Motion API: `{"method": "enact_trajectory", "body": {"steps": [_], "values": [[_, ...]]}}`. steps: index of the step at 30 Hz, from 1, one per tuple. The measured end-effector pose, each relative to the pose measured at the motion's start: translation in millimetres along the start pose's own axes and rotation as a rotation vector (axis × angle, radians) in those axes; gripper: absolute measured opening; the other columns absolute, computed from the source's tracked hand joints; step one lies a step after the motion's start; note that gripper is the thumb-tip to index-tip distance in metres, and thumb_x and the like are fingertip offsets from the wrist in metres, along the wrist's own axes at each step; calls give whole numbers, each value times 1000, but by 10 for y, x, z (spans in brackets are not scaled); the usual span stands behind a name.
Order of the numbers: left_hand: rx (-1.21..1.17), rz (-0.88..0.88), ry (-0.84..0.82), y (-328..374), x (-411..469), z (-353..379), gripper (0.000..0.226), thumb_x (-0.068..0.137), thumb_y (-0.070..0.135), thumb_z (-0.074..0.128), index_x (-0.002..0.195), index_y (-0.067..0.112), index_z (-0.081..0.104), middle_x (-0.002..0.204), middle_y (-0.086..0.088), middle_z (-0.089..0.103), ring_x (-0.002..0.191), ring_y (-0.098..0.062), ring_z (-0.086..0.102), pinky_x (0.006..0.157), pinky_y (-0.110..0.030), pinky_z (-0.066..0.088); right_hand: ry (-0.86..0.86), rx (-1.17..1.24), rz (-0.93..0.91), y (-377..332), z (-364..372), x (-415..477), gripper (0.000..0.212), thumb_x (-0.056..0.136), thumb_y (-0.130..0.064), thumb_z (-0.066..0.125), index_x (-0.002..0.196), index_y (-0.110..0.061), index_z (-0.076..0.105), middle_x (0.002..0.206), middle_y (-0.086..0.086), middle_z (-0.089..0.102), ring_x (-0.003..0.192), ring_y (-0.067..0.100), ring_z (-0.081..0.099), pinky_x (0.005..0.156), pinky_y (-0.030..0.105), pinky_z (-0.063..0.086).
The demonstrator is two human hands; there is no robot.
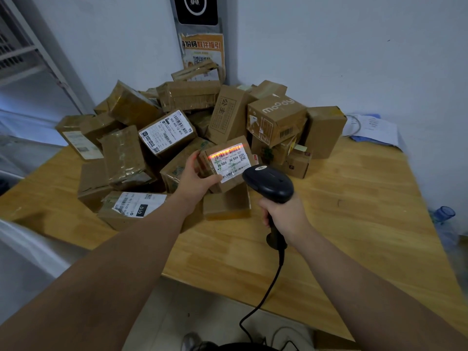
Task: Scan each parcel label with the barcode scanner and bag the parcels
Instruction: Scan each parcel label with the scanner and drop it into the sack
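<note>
My left hand (pixel 196 179) grips a small cardboard parcel (pixel 229 164) by its left side, tilted so its white label (pixel 231 160) faces me. A red scan line glows across the barcode at the label's top. My right hand (pixel 285 214) holds the handle of a black barcode scanner (pixel 268 183), whose head points at the label from just below and to the right. The scanner's cable (pixel 268 292) hangs down off the table's front edge.
A heap of several brown parcels (pixel 177 117) covers the back of the wooden table (pixel 354 211), up to the wall corner. Papers (pixel 372 129) lie at the back right. A blue bottle (pixel 444 216) stands beyond the right edge. A white surface (pixel 22 252) lies at the left.
</note>
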State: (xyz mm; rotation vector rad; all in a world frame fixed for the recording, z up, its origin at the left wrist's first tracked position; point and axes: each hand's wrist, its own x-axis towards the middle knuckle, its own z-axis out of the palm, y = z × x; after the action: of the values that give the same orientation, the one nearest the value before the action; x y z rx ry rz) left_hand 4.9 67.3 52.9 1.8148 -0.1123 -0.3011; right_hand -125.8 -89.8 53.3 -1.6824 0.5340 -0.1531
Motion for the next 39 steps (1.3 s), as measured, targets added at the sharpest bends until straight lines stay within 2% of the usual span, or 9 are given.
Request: {"method": "enact_trajectory", "body": {"steps": [7,10,12,19,27,29,32,35,39], "values": [[69,28,4,-35,1,15,90,83,7,73,153,26,19,147,-3,40,119,-7,37,90,-25,38,-30,-4,89,-101,-26,8,27,83,-7,66,58,-8,58,50,6,53,44,16,51,52,28,45],[126,43,20,-63,17,9,90,82,8,73,151,31,20,150,-3,35,134,-18,37,100,-34,40,-85,-67,140,-350,-88,92,12,84,-11,67,73,-7,64,56,5,56,48,15,53,51,26,46],[144,35,36,-74,24,14,91,82,8,74,151,33,20,151,-4,34,136,-23,37,104,-39,40,-121,-111,163,-542,-155,169,7,83,-13,67,79,-9,65,58,4,57,50,15,54,51,26,46],[101,30,49,-92,2,39,90,82,2,73,152,26,22,150,-5,35,134,-20,38,89,-24,38,-144,-159,160,-789,-249,253,9,76,-13,67,69,-10,63,53,4,54,46,16,50,50,28,44],[32,15,39,-150,37,45,93,80,3,74,152,28,21,150,-5,35,133,-22,41,92,-29,45,-164,-163,163,-684,-242,224,10,78,-13,66,70,-10,63,54,4,53,47,16,50,50,28,43],[7,14,36,-154,41,51,92,81,2,74,152,27,21,148,-6,39,130,-20,44,88,-26,47,-176,-158,140,-661,-247,234,10,80,-13,66,71,-9,63,55,5,53,48,17,50,50,28,44],[-47,-10,34,-163,32,59,92,81,2,74,152,26,20,142,-6,47,117,-14,48,72,-17,45,-180,-158,94,-527,-217,220,12,82,-11,67,72,-6,63,56,7,54,48,18,51,52,29,46],[-90,-24,33,-209,13,32,90,81,4,74,151,24,22,140,-6,49,113,-11,47,78,-20,43,-176,-161,70,-259,-134,172,17,83,-8,68,67,-4,62,54,8,55,47,18,53,52,28,48],[-49,-7,51,-272,-16,-112,91,80,9,76,151,27,23,142,-1,45,124,-13,44,92,-27,42,-149,-135,28,26,61,189,26,82,-7,69,58,-3,59,51,11,53,44,18,51,52,28,47]]}}
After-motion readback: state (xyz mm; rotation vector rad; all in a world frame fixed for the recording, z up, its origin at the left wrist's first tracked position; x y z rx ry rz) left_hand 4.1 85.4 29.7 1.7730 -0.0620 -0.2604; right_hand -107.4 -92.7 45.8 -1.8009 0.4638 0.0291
